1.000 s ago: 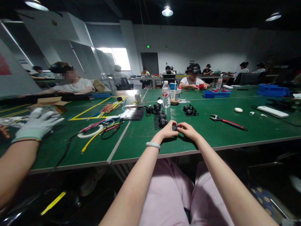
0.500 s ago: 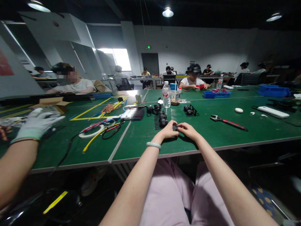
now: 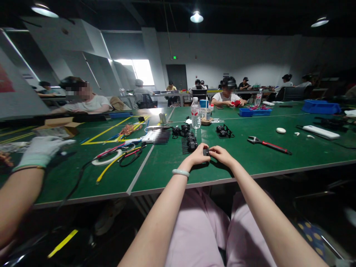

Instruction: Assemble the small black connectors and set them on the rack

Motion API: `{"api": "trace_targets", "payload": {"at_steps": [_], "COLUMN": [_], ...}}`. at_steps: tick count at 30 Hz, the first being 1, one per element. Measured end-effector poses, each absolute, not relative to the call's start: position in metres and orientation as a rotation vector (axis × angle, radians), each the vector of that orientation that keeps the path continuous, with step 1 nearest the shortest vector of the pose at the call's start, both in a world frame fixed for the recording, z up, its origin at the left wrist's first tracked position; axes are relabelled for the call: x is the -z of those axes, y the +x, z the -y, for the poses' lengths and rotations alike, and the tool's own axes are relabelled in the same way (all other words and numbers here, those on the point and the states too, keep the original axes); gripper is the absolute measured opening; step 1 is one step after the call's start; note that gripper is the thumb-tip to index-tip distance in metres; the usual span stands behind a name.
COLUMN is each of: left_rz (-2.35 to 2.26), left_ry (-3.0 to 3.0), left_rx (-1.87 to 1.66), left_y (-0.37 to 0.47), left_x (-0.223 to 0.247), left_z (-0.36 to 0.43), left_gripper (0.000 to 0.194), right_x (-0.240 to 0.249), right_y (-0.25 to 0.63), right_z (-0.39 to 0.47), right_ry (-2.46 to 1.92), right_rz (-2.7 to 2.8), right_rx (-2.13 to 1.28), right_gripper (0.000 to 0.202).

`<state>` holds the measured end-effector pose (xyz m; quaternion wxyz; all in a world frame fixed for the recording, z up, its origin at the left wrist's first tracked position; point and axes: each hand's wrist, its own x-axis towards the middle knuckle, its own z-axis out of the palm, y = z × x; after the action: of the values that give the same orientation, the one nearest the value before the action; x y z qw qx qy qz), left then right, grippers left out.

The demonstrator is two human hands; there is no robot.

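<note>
Between my two hands is a small black block-shaped part [image 3: 206,152], low over the near edge of the green table [image 3: 167,174]. My left hand [image 3: 198,155] is closed around its left side, with a pale bangle on the wrist. The fingertips of my right hand [image 3: 221,154] pinch it from the right. Fingers cover much of the part, so its exact kind is unclear. Just beyond my left hand lies a row of black blocky parts [image 3: 191,141] beside a black comb-like strip [image 3: 185,146]. Another black part with a loop [image 3: 224,131] lies farther right.
An adjustable wrench [image 3: 269,145] with red-black handle lies right. A water bottle [image 3: 195,113] stands ahead. Cables [image 3: 111,167] and a tape roll [image 3: 107,157] lie left, near a co-worker's gloved hand [image 3: 41,150]. Blue trays [image 3: 321,106] stand at the far right.
The view has shifted slightly. Both my hands stay on the black part in nearly the same pose. The co-worker's gloved hand at the left has moved a little, its fingers lower.
</note>
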<state>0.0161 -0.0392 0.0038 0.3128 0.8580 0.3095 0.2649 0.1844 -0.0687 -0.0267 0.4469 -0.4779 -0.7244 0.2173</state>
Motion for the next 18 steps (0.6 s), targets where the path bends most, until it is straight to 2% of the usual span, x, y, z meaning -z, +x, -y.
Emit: {"api": "trace_targets", "payload": {"at_steps": [8, 18], "left_rz": [-0.818, -0.793], "left_ry": [2.232, 2.228], "left_rx": [-0.684, -0.709], "left_y": [0.0166, 0.0167], "left_x": [-0.0038, -0.0005], "left_z": [0.0395, 0.037], "left_gripper": [0.048, 0.048], "right_x": [0.0255, 0.0223], "right_y": [0.1852, 0.1855], "right_z": [0.0731, 0.0775], "right_ry": [-0.949, -0.924], "right_rz": [1.622, 1.67], "right_rx": [-0.922, -0.898], "right_gripper": [0.032, 0.038]}}
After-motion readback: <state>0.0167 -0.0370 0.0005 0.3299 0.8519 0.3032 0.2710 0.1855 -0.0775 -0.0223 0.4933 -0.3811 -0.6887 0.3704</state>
